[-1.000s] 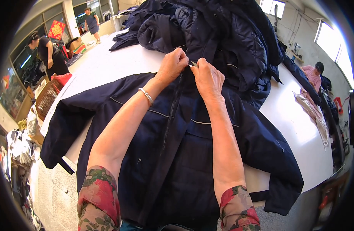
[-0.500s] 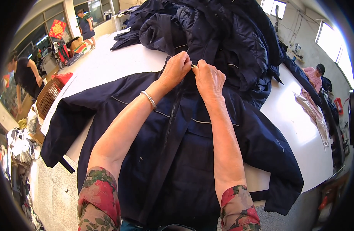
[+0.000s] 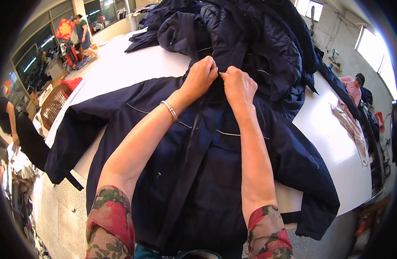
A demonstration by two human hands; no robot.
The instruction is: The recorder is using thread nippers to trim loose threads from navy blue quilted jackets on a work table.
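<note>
Clenching left hand (image 3: 201, 77) and right hand (image 3: 240, 88), we cannot tell on what. The jacket (image 3: 218, 185) lies near-to-far, its zip (image 3: 193, 129) nearer the left.

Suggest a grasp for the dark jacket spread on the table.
I'd pinch the jacket at the sleeve end on picture right, from the near side: it appears to overhang the table, so top and underside look reachable. The collar end seems crowded by the left hand, right hand and garment pile.

Way less blade (image 3: 221, 74) showing by the right hand (image 3: 240, 86) now. Person in black (image 3: 7, 118) is at the left edge, distant person (image 3: 83, 33) is nearer the red poster (image 3: 64, 29).
</note>
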